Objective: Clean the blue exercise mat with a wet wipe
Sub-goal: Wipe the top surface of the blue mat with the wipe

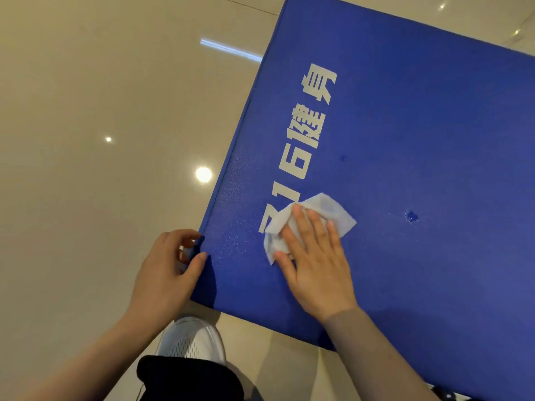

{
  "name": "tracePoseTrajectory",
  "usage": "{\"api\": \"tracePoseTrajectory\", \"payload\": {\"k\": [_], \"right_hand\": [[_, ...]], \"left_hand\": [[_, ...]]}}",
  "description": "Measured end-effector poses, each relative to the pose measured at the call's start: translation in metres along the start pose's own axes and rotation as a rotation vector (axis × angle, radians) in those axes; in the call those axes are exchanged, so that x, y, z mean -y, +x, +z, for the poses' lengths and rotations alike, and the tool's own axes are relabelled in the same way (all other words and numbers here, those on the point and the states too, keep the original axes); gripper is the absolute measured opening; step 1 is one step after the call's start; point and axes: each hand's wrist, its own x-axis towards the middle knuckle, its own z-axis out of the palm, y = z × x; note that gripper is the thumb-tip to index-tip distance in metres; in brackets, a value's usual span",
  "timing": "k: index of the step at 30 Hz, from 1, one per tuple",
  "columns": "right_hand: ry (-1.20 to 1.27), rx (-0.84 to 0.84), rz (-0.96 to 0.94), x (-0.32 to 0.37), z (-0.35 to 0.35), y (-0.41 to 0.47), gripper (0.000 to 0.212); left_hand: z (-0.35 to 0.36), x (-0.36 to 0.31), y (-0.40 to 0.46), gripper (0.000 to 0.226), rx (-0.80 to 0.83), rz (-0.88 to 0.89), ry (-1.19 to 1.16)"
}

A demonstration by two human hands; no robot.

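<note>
Right hand (315, 267) lies flat, fingers straight, pressing the wet wipe (327, 211) onto the blue exercise mat (419, 125) beside its white lettering (304, 140). Left hand (168, 267) has its grip clamped on the mat's near-left edge. Risks: the wipe, loosely bunched, may slip from under the fingers; the mat could slide on the glossy floor (101, 111) if that clamp eases. A dent (411, 216) may snag the wipe.

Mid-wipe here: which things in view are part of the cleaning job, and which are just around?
In the job:
blue exercise mat
wet wipe, pressed flat under the right hand
left hand, gripping the mat's edge

Just around:
white shoe
glossy tiled floor
</note>
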Motion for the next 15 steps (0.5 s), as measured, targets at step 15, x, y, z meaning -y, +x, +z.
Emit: {"api": "tracePoseTrajectory", "payload": {"k": [15], "right_hand": [[-0.058,0.046,-0.232,0.063,0.01,-0.014,0.06]], "left_hand": [[0.004,-0.011,0.002,0.037,-0.021,0.08,-0.102]]}}
